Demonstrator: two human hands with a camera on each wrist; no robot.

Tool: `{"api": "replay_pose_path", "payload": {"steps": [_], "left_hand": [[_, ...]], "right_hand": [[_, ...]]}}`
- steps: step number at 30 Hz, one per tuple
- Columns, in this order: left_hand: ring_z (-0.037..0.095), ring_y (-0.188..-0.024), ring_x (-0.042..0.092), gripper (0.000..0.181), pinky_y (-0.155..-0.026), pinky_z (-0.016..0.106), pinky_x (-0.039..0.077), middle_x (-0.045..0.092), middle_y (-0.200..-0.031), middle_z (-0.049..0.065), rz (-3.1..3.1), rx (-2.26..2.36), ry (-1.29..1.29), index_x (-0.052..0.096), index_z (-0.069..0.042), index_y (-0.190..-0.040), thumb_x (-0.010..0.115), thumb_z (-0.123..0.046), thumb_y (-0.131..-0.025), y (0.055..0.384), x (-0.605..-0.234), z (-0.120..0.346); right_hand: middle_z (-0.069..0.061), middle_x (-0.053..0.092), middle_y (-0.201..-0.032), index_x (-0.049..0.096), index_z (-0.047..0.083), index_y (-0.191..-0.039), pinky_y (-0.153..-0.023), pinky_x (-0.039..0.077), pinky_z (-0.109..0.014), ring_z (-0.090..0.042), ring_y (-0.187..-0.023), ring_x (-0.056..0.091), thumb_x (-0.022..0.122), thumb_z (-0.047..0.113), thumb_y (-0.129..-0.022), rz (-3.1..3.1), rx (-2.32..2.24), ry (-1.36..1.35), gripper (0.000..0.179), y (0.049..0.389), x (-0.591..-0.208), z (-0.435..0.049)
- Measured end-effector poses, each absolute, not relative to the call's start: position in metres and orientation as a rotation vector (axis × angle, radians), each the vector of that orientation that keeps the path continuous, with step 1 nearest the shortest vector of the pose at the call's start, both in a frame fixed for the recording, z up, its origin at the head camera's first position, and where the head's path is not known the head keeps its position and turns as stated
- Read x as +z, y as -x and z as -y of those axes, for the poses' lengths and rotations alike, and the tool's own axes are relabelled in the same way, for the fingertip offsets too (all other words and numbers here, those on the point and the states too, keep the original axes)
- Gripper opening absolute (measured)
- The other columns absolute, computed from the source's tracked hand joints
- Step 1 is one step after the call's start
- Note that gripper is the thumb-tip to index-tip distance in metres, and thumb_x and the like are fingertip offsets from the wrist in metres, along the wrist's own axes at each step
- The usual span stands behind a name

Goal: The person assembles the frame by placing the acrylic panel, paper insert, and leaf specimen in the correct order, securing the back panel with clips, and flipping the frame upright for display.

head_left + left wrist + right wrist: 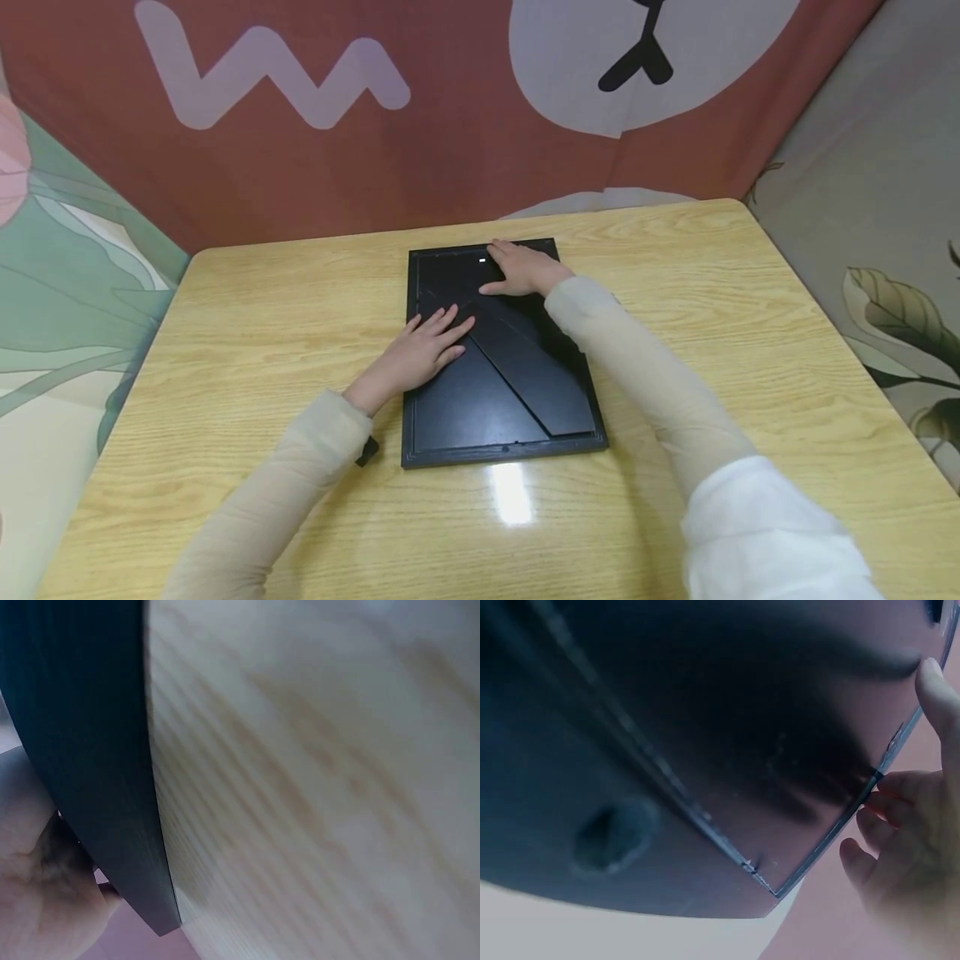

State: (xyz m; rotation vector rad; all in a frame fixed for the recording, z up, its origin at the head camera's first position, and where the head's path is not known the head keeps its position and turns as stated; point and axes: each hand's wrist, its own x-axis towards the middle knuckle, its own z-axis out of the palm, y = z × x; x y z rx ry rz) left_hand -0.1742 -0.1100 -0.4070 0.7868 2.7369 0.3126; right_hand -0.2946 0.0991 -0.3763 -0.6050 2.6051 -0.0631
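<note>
A black picture frame (465, 408) lies back side up on the table, its easel leg (536, 375) folded flat and slanting across the backing. My left hand (427, 350) rests on the left middle of the backing with fingers spread, the fingertips near the top of the leg. Near the far edge, my right hand (528, 268) lies on the backing with its fingers extended and thumb apart. In the left wrist view, the frame's dark side (97, 765) hides part of the left hand (37, 877). The right wrist view shows the right hand (915, 825) by the frame's rim.
The light wooden table (285, 333) extends around the frame on all sides. A small black object (367, 452) shows beside the left cuff. Behind the table hangs a reddish-brown printed cloth (450, 167), and patterned cloth (862, 208) covers the right side.
</note>
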Motion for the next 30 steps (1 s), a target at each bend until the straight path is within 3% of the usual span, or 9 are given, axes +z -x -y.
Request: {"api": "replay_pose_path", "payload": {"steps": [11,30], "left_hand": [[0.029,-0.148,0.018,0.053,-0.12,0.057,0.015,0.017,-0.16,0.008,-2.747,0.302,-0.793,0.024,-0.027,-0.152,0.037,-0.041,-0.102,0.1743,-0.4077,0.1099],[0.029,-0.148,0.019,0.054,-0.12,0.057,0.016,0.018,-0.16,0.009,-2.75,0.279,-0.803,0.024,-0.027,-0.152,0.037,-0.041,-0.102,0.1749,-0.4084,0.1062]], "right_hand": [[-0.007,-0.005,-0.163,0.0,0.011,-0.155,-0.123,0.015,-0.046,-0.027,-0.151,0.004,0.044,0.057,-0.095,-2.567,-0.067,0.584,0.087,0.2933,-0.3748,-0.0985],[-0.005,-0.001,-0.163,0.005,0.013,-0.155,-0.123,0.014,-0.049,-0.033,-0.15,0.01,0.047,0.051,-0.096,-2.563,-0.053,0.551,0.082,0.2974,-0.3762,-0.1012]]}}
